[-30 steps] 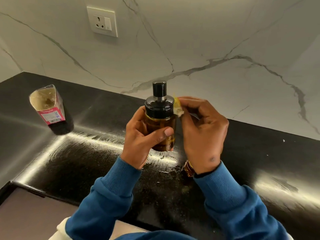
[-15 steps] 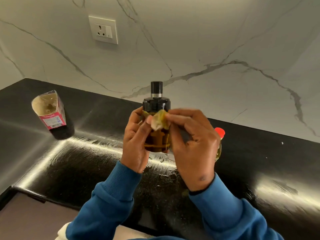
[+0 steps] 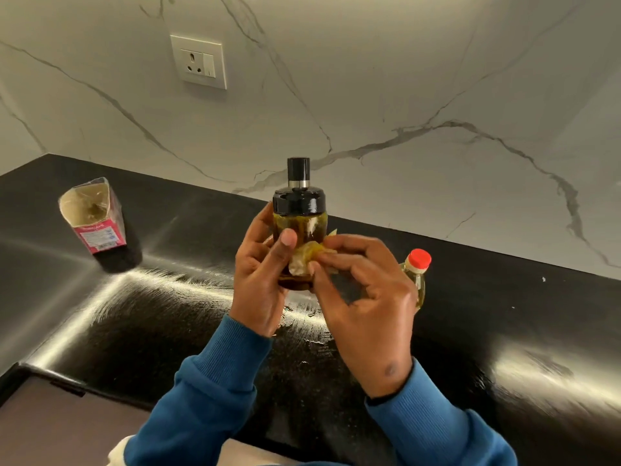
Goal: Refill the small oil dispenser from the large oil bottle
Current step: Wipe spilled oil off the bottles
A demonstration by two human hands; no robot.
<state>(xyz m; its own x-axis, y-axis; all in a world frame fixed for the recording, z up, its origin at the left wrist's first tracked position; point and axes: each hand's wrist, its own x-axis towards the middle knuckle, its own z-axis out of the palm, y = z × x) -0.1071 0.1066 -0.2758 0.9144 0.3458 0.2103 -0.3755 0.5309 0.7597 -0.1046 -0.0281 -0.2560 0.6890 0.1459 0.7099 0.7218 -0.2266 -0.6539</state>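
Left hand [image 3: 260, 280] grips the dispenser [image 3: 299, 230] upright, held clear above the bench [image 3: 504, 331] near its back edge. Right hand [image 3: 366, 297] pinches an oil-soaked tissue [image 3: 304, 258] against the glass wall. Status: the dispenser shows oil through most of its glass body and its black pump cap is seated, so I judge filling complete. The bottle [image 3: 416, 274] stands capped on the bench behind my right hand, toward the back edge. Wet smears lie on the bench below the dispenser. Remaining, as I judge: finish wiping the glass, set the dispenser down, clean the smears.
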